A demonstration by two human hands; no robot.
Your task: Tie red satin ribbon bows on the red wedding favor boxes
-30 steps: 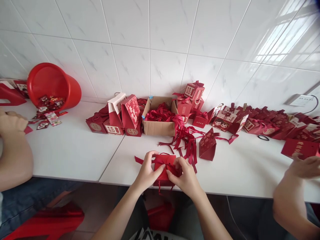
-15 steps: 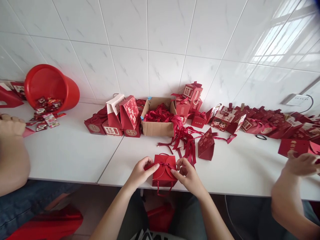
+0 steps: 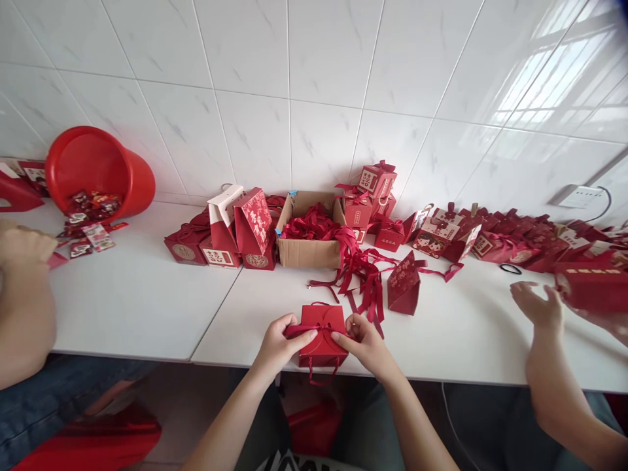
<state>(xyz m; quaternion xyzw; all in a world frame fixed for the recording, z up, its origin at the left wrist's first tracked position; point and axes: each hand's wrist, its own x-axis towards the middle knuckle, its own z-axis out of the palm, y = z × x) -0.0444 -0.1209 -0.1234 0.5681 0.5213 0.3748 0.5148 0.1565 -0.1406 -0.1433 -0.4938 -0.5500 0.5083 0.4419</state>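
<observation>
A small red gift box point(image 3: 322, 354) with curved top flaps stands at the table's front edge, its cord handle hanging over the near side. Across its top runs a dark red ribbon point(image 3: 300, 330), drawn out to both sides from the middle. On the box's left, my left hand point(image 3: 283, 345) pinches one end of that ribbon between thumb and fingers. My right hand point(image 3: 364, 341) is closed on the other end at the right side. Both thumbs rest over the lid. Loose red ribbons point(image 3: 363, 281) lie just behind.
A cardboard box point(image 3: 310, 253) overflows with ribbons, with finished-looking gift boxes point(image 3: 255, 226) beside it. One triangular box point(image 3: 404, 286) stands right of the ribbons. A tipped red bucket point(image 3: 142, 183) spills sweets at left. Co-workers' hands point(image 3: 540, 307) are at both sides.
My hands have pulled the ribbon straighter and tighter across the lid. At right, the co-worker has lifted and turned a red box, one hand now open beside it.
</observation>
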